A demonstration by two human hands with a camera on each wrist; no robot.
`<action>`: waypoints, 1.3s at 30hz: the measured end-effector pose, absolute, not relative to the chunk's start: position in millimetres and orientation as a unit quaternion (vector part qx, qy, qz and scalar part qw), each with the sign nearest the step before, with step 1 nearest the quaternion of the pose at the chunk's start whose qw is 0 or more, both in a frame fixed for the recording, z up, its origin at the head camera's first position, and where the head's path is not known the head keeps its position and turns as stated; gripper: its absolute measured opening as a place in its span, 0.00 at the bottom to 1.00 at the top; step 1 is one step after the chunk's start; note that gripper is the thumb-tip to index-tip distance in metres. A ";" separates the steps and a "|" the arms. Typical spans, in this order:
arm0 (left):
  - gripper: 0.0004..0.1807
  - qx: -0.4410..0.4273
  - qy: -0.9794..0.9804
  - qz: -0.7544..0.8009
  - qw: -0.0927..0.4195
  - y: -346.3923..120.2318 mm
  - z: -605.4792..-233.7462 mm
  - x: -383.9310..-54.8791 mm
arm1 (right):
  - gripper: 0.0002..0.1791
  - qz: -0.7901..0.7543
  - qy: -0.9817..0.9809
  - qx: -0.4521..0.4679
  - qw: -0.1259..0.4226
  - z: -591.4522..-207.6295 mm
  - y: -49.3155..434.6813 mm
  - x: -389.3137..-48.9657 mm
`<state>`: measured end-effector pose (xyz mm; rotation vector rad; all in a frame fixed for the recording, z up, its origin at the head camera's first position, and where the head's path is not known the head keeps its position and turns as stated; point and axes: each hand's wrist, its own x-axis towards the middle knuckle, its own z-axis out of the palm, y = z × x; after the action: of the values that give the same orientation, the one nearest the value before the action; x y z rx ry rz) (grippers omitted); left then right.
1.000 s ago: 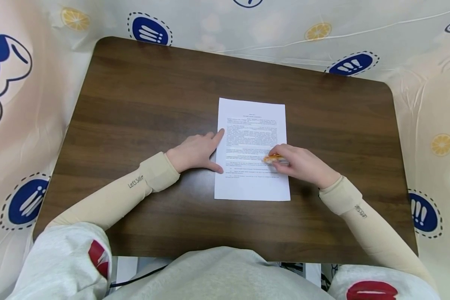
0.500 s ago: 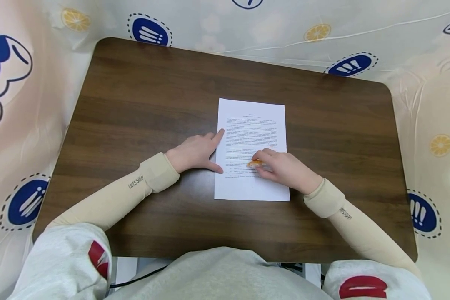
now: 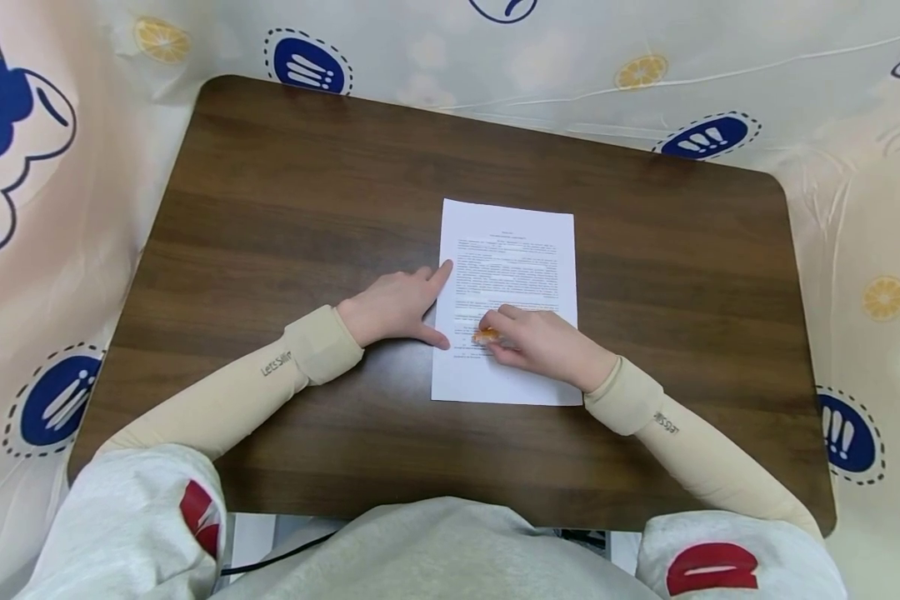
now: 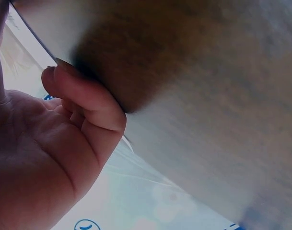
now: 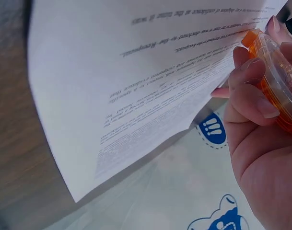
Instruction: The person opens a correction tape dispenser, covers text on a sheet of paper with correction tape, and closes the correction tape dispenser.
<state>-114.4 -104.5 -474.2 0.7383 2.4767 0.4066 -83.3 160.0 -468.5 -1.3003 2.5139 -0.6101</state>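
Observation:
A white printed sheet of paper lies on the brown table. My left hand rests at its left edge, thumb and index finger spread, their tips on the paper; in the left wrist view the other fingers are bent. My right hand holds a small orange and clear plastic correction tape over the lower lines of text. From the right wrist, the fingers curl round the casing of the correction tape; its working tip cannot be made out.
The wood-grain table has rounded corners and extends well past the sheet on all sides. A pale printed curtain hangs behind it and along both sides. A black cable runs below the front edge.
My right hand has slid left across the lower text with the correction tape, from near the right margin towards the left one. My left hand stays in place on the sheet's edge.

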 end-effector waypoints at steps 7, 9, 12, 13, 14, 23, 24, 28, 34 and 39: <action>0.68 0.275 0.914 0.148 0.260 -104.6 -477.3 -115.4 | 0.11 -0.190 0.863 -0.452 0.121 -467.5 155.5 -83.0; 0.68 0.275 0.914 0.147 0.260 -104.7 -477.7 -115.7 | 0.10 -0.182 0.864 -0.454 0.121 -466.7 154.4 -82.9; 0.68 0.275 0.914 0.146 0.260 -104.4 -477.6 -115.8 | 0.09 -0.171 0.866 -0.454 0.123 -465.9 153.2 -83.2; 0.68 0.275 0.914 0.145 0.260 -104.3 -477.5 -115.8 | 0.09 -0.167 0.866 -0.454 0.125 -465.8 152.9 -83.4; 0.68 0.275 0.914 0.145 0.260 -104.2 -477.3 -115.8 | 0.09 -0.166 0.866 -0.454 0.127 -465.7 152.7 -83.7; 0.68 0.277 0.914 0.149 0.255 -104.4 -476.3 -114.9 | 0.06 -0.158 0.866 -0.455 0.136 -462.5 151.5 -85.3; 0.68 0.277 0.914 0.149 0.255 -104.5 -476.3 -115.0 | 0.07 -0.157 0.866 -0.455 0.136 -461.8 151.8 -85.3; 0.68 0.277 0.915 0.150 0.252 -105.0 -476.0 -115.0 | 0.08 -0.156 0.867 -0.452 0.137 -459.4 153.0 -85.1; 0.68 0.275 0.914 0.150 0.256 -104.8 -476.1 -114.8 | 0.09 -0.165 0.865 -0.452 0.143 -458.7 155.0 -85.0; 0.68 0.275 0.914 0.150 0.257 -104.7 -475.5 -114.4 | 0.09 -0.163 0.865 -0.451 0.145 -458.6 157.5 -85.0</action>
<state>-114.4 -104.7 -475.5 0.7448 2.4810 0.4072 -85.0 157.5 -458.6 -1.2995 2.4933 -0.4682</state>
